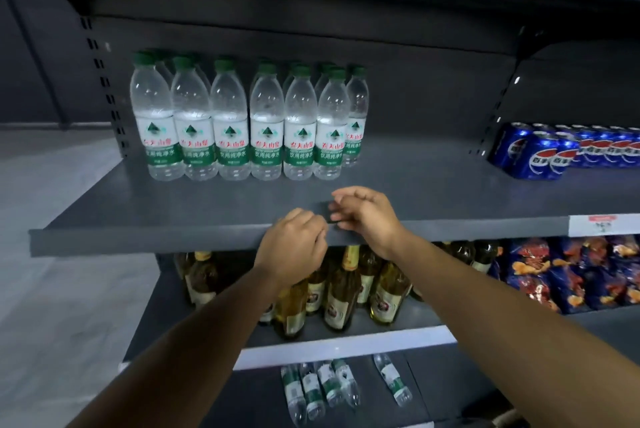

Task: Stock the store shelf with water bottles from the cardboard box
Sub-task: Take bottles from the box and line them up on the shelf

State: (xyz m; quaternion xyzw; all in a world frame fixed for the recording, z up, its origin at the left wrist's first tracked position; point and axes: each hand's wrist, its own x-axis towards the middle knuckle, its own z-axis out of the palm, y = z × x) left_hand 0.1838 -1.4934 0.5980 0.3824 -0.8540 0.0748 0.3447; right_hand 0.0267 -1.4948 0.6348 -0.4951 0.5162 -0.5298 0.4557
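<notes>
Several water bottles (242, 123) with green caps and green-white labels stand in rows at the left of the grey middle shelf (138, 220). Both hands hover at the shelf's front edge, in front of the bottles and touching none of them. My left hand (294, 247) is knuckles-up with its fingers loosely curled and nothing in it. My right hand (367, 216) is just to its right, fingers loosely bent toward the left hand, also empty. The cardboard box is out of view.
Blue cola cans (540, 154) stand at the right of the same shelf. Glass bottles of yellow liquid (339, 292) and snack bags (571, 272) fill the shelf below. Several more water bottles (318, 389) lie flat on the lowest shelf. A price tag (602, 224) is on the shelf edge.
</notes>
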